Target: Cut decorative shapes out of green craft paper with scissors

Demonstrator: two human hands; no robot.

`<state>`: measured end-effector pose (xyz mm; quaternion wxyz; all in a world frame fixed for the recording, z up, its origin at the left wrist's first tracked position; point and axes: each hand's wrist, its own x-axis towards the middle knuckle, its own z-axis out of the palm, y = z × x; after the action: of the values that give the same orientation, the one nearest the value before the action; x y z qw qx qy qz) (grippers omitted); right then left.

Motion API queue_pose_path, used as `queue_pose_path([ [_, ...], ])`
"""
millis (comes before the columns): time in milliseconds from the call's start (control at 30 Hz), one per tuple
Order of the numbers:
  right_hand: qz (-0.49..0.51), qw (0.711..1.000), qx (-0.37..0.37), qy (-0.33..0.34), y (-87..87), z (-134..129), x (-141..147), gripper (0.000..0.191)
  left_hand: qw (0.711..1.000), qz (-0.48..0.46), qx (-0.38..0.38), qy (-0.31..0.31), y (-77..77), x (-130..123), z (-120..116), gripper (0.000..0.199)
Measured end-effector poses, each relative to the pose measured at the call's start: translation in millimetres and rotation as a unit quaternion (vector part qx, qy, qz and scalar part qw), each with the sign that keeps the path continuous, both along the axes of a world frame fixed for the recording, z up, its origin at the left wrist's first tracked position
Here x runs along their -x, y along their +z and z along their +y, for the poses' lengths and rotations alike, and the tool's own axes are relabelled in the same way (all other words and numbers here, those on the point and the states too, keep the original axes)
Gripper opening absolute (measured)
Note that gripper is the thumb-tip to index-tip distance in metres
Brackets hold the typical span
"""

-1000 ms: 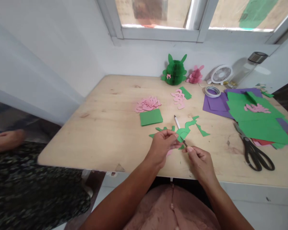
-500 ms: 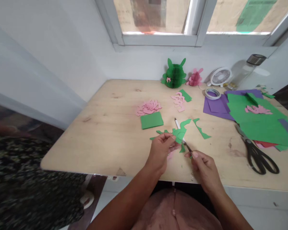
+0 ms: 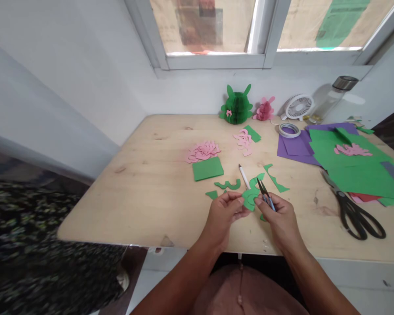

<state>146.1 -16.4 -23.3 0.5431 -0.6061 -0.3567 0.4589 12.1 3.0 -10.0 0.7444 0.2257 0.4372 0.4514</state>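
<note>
My left hand (image 3: 221, 215) pinches a curved green paper cutout (image 3: 249, 197) at the table's front. My right hand (image 3: 279, 221) grips small blue-handled scissors (image 3: 265, 194), their dark blades pointing up and away from the paper. Just beyond my hands lie a white pen (image 3: 244, 177) and several green paper scraps, including a wavy strip (image 3: 227, 185) and a jagged piece (image 3: 275, 178). Further left, a green paper rectangle (image 3: 208, 168) sits below a heap of pink paper cutouts (image 3: 202, 151).
Large black-handled scissors (image 3: 356, 218) lie at right on the wooden table (image 3: 118, 210), beside stacked green (image 3: 357, 170) and purple paper (image 3: 292, 148). Paper honeycomb figures (image 3: 236, 107), a tape roll (image 3: 289, 130), a small fan (image 3: 298, 107) and a bottle (image 3: 335, 98) stand behind. Patterned clothing (image 3: 29, 245) shows at left.
The small scissors have turned upright in my right hand, showing their blue handles. My hands now hold the green cutout apart from the wavy strip, which lies on the table.
</note>
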Motion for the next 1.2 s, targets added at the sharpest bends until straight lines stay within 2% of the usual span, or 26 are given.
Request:
queue_pose_path([
  [300, -0.047, 0.998, -0.012, 0.046, 6.0, 2, -5, 0.018, 0.998, 0.029, 0.002, -0.052, 6.8, 8, 9, 0.023],
  [400, -0.027, 0.999, -0.021, 0.011, 16.1, -7, -13, 0.02, 0.999, 0.028, -0.007, -0.029, 8.4, 12, 11, 0.023],
  [500, 0.024, 0.995, -0.082, -0.05, 28.0, -20, -28, 0.031, 1.0, 0.024, -0.003, -0.003, 12.1, 16, 13, 0.023],
  [600, 0.037, 0.993, -0.091, -0.068, 27.4, -30, -40, 0.033, 1.0, 0.023, 0.002, -0.005, 16.6, 19, 13, 0.023],
  [733, 0.019, 0.999, 0.023, 0.035, 5.0, -36, -34, 0.04, 1.0, 0.026, -0.002, -0.009, 21.4, 22, 12, 0.024],
  [867, -0.03, 0.994, 0.068, 0.084, -11.0, -39, -20, 0.05, 0.999, 0.028, -0.007, -0.02, 22.7, 24, 11, 0.024],
  [1033, -0.069, 0.989, 0.076, 0.102, -7.9, -39, -13, 0.052, 0.998, 0.02, -0.004, -0.052, 21.8, 22, 12, 0.025],
  [1200, -0.052, 0.99, 0.063, 0.114, -6.0, -38, -12, 0.05, 0.997, 0.011, 0.003, -0.074, 23.3, 20, 11, 0.029],
])
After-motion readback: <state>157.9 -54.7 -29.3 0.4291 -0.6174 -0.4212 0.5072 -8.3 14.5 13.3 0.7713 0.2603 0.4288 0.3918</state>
